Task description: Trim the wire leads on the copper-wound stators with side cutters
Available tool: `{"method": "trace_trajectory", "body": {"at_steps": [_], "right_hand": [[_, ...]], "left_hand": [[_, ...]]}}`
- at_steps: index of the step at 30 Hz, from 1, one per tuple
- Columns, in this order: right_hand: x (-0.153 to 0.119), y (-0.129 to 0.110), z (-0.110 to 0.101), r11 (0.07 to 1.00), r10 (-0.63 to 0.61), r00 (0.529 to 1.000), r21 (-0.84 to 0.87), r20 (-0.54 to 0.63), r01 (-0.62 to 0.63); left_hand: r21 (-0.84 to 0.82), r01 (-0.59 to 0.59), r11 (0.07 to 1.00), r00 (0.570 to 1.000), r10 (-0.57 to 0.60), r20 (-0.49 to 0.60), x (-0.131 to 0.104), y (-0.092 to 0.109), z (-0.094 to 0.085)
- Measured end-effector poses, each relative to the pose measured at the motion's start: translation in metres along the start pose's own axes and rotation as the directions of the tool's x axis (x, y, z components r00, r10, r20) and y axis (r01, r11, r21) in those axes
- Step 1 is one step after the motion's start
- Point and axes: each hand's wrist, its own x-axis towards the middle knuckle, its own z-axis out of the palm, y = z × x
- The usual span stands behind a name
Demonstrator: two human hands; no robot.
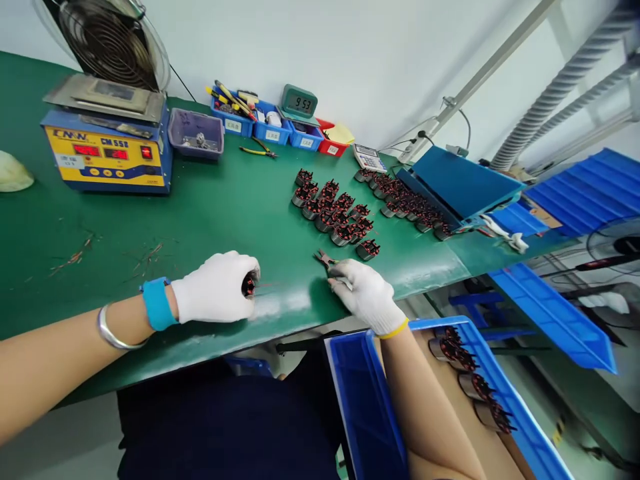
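My left hand [216, 288], in a white glove, curls round a motor stator [249, 285] with dark and copper-coloured windings. Thin wires stick out from it to the right. To the right of it, my gloved right hand [364, 293] is closed on a pair of cutting pliers [325, 259], whose jaws point up and left over the green table; the handles are mostly hidden by the fingers. Just beyond the right hand stands a single stator [369, 249], with a group of similar stators [333, 212] behind it.
A blue-yellow soldering unit [107, 157] and a fan [107, 40] stand at the back left. Small tool bins [233, 125] line the wall beside a clock [299, 101]. More stators [405, 197] stand at right. A blue crate [460, 323] holds several stators near my right arm. Wire scraps lie left.
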Motion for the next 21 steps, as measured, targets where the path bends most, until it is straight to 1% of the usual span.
{"method": "trace_trajectory", "body": {"at_steps": [1, 3, 5, 7, 10, 12, 13, 15, 16, 18, 19, 20, 21], "right_hand": [[-0.002, 0.009, 0.002, 0.997, 0.076, 0.997, -0.019, 0.003, -0.076], [-0.006, 0.023, 0.006, 0.980, 0.182, 0.983, -0.088, 0.027, -0.179], [-0.008, 0.029, 0.007, 0.961, 0.255, 0.963, -0.137, 0.090, -0.242], [-0.009, 0.029, 0.003, 0.947, 0.309, 0.937, -0.143, 0.162, -0.287], [-0.007, 0.013, -0.011, 0.936, 0.336, 0.905, -0.197, 0.260, -0.291], [-0.003, -0.003, -0.015, 0.918, 0.350, 0.894, -0.294, 0.280, -0.267], [-0.001, -0.012, -0.014, 0.901, 0.363, 0.892, -0.343, 0.267, -0.264], [0.004, -0.023, -0.005, 0.871, 0.383, 0.906, -0.398, 0.180, -0.289], [0.007, -0.024, 0.002, 0.876, 0.364, 0.923, -0.382, 0.122, -0.295], [0.009, -0.022, 0.015, 0.931, 0.271, 0.962, -0.258, 0.019, -0.257], [0.009, -0.019, 0.020, 0.957, 0.236, 0.971, -0.165, -0.026, -0.237], [0.008, -0.017, 0.022, 0.972, 0.229, 0.971, -0.044, -0.063, -0.232], [0.005, -0.016, 0.021, 0.963, 0.250, 0.966, 0.123, -0.067, -0.241]], "left_hand": [[-0.007, 0.012, 1.000, 1.000, -0.012, 0.006, 0.000, -0.001, -0.001], [-0.036, 0.039, 0.999, 0.999, -0.038, 0.026, 0.002, -0.001, -0.001], [-0.077, 0.063, 0.995, 0.997, -0.059, 0.054, 0.004, 0.000, 0.000], [-0.114, 0.080, 0.990, 0.995, -0.072, 0.068, 0.005, 0.001, 0.000], [-0.152, 0.084, 0.985, 0.995, -0.073, 0.073, 0.007, 0.001, 0.001], [-0.173, 0.074, 0.982, 0.995, -0.061, 0.079, 0.007, 0.001, 0.001], [-0.184, 0.071, 0.980, 0.995, -0.057, 0.082, 0.007, 0.001, 0.001], [-0.202, 0.071, 0.977, 0.995, -0.054, 0.087, 0.008, 0.002, 0.001], [-0.211, 0.077, 0.975, 0.994, -0.059, 0.090, 0.009, 0.002, 0.002], [-0.227, 0.099, 0.969, 0.992, -0.078, 0.101, 0.010, 0.003, 0.003], [-0.235, 0.112, 0.965, 0.990, -0.089, 0.110, 0.010, 0.003, 0.004], [-0.243, 0.123, 0.962, 0.988, -0.097, 0.118, 0.011, 0.004, 0.004], [-0.249, 0.131, 0.960, 0.987, -0.103, 0.122, 0.011, 0.004, 0.005]]}}
